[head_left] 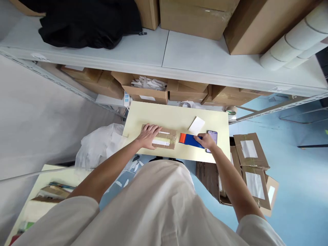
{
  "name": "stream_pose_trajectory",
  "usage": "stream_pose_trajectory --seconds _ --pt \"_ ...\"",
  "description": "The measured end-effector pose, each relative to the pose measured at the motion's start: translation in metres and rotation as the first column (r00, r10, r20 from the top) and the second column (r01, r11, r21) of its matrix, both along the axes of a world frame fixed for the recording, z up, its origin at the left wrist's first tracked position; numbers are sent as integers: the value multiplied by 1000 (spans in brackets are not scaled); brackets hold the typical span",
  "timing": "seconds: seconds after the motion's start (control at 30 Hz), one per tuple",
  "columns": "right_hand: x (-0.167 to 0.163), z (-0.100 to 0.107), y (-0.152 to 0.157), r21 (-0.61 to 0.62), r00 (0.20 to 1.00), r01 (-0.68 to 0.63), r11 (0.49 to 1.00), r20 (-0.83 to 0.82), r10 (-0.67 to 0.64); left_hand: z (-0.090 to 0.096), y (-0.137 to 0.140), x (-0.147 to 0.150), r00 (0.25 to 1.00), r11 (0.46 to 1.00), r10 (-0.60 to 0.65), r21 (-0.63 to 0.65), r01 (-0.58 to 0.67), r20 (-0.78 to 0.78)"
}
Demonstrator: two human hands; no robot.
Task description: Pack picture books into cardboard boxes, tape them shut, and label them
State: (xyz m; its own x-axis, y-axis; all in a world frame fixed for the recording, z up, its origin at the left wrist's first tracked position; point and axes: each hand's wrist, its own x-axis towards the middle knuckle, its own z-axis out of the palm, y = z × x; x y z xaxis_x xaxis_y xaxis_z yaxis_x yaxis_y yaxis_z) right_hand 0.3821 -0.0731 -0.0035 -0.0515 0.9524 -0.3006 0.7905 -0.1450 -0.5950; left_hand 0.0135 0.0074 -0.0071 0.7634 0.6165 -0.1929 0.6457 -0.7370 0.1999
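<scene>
A small taped cardboard box (173, 140) with white label strips lies on the pale yellow table (153, 111). Over its left end rests my left hand (149, 136), gripping it with the fingers across the top and the thumb towards the near side. My right hand (205, 140) is closed around a flat blue tool with an orange end (192, 140). The orange end points left, a small gap away from the box. A phone (215, 135) lies partly under my right hand and wrist. Just beyond the tool is a white slip of paper (196, 125).
Behind the table, open cartons (143, 92) line the lower shelf. A grey upper shelf (143, 51) carries boxes, black cloth and white rolls. Tape rolls (231, 110) sit near the back right corner. Flattened cartons (248, 150) stand right; white plastic bags (99, 141) hang left.
</scene>
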Motion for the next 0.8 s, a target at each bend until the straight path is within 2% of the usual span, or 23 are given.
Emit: stream_pose_trajectory --seconds 0.1,0.3,0.4,0.5,0.57,0.63,0.7,0.8 --pt "-20 -15 4 0 999 24 1000 -34 -24 0 -13 15 999 1000 12 23 -11 -51" --pt "-50 -24 24 18 997 26 1000 -78 -24 -4 -26 61 997 998 -65 -18 65 -43" --pt "-39 -27 28 -7 990 -28 1000 -141 27 -6 -19 63 998 999 -32 -25 31 -48" --pt "-10 -27 22 -50 983 -87 995 -164 78 -8 -14 58 999 999 -11 -30 10 -47" --pt "7 -22 17 -79 987 -118 990 -115 109 -8 -14 56 999 999 -3 -36 1 -39" --pt "9 -14 15 -115 991 -135 984 -11 134 -7 -16 56 1000 999 -4 -50 3 -28" --pt "-9 -5 17 -162 980 -108 981 147 132 -6 -18 57 1000 998 -16 -67 15 -22" --pt "-63 2 27 -191 932 -35 981 349 101 -4 -21 60 1000 997 -16 -72 15 -19"
